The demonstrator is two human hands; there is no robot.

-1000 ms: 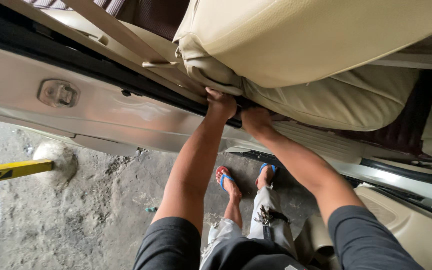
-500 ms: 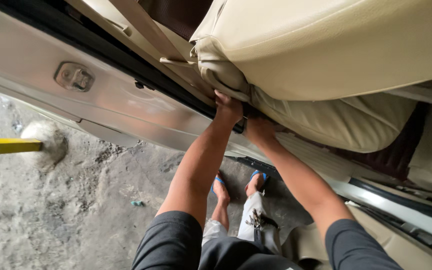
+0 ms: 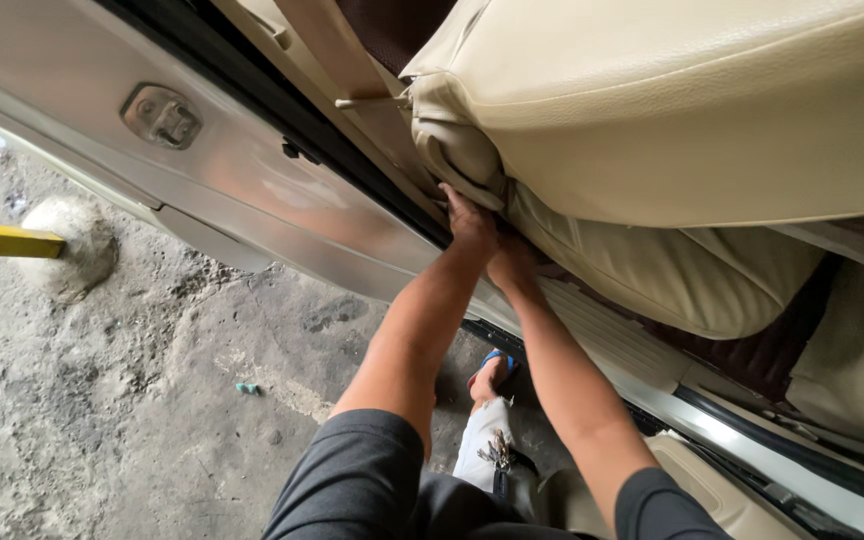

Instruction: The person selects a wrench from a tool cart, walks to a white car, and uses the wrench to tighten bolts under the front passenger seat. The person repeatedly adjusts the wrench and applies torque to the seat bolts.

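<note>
Grip under tilted seat (image 3: 652, 110), left hand (image 3: 472, 222)

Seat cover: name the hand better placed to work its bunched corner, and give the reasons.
Left, probably. The left hand already lies against the bunched corner of the beige seat cover, beside the door sill. The right hand sits lower, tucked under the seat cushion, fingers hidden.
</note>
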